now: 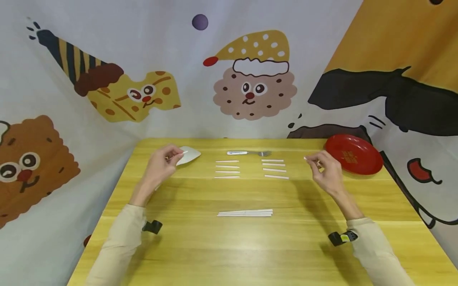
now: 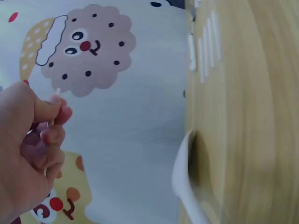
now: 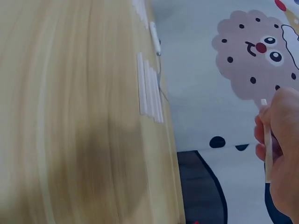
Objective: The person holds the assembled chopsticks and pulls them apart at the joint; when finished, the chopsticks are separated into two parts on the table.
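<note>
My left hand (image 1: 161,165) is raised over the table's far left, pinching a thin white stick (image 2: 58,91) between thumb and fingers; its lower part runs behind the fingers. On the far right, my right hand (image 1: 328,172) pinches another thin white stick (image 3: 268,154), upright along the curled fingers. Between the hands lie two rows of short white sticks, a left row (image 1: 227,171) and a right row (image 1: 274,170), each with several sticks side by side. Nearer to me, a bundle of longer white sticks (image 1: 245,213) lies crosswise on the table.
Behind the left hand sits a white dish (image 1: 191,154), partly covered by it. A fork (image 1: 237,153) with a white handle lies beyond the rows. At the back right is a red plate (image 1: 365,159) with gold marks. A printed cloth (image 1: 193,131) hangs along the table's far edge.
</note>
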Motion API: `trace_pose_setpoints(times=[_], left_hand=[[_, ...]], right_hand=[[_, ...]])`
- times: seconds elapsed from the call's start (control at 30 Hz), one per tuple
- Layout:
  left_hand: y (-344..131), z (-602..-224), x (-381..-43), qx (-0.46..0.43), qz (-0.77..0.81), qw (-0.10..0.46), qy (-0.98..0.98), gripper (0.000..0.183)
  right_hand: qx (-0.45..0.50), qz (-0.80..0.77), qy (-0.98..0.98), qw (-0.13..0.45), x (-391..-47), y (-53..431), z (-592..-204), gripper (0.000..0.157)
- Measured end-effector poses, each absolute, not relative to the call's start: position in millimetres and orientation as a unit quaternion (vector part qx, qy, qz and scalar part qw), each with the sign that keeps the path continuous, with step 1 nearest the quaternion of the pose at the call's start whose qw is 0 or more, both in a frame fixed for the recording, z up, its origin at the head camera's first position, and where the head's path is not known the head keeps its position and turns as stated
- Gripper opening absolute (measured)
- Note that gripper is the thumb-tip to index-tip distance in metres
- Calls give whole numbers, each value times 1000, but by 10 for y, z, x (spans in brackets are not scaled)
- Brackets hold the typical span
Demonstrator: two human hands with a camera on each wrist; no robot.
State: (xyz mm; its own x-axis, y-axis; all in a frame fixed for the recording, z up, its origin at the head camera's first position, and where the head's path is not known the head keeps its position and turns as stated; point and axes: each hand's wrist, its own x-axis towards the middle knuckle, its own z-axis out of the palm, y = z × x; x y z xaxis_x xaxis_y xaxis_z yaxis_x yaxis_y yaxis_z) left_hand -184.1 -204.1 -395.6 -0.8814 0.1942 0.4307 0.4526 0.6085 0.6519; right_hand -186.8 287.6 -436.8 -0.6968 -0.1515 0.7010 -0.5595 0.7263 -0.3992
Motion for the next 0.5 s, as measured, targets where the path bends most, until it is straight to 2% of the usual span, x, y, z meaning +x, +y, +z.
trace_pose_setpoints(times=[0.1, 0.23, 0.5], left_hand=[[-2029, -3958, -1838, -199, -382, 148, -890, 6], [-1840, -4027, -1845, -230, -359, 100, -899, 11], [-1503, -4151, -1898, -254, -356, 69, -897, 6]], right_hand=[[212, 293, -881, 304, -1820, 2949, -4340, 21], [251, 276, -889, 264, -1818, 2878, -4359, 29], [281, 256, -886, 266, -1869, 2666, -4461, 27]])
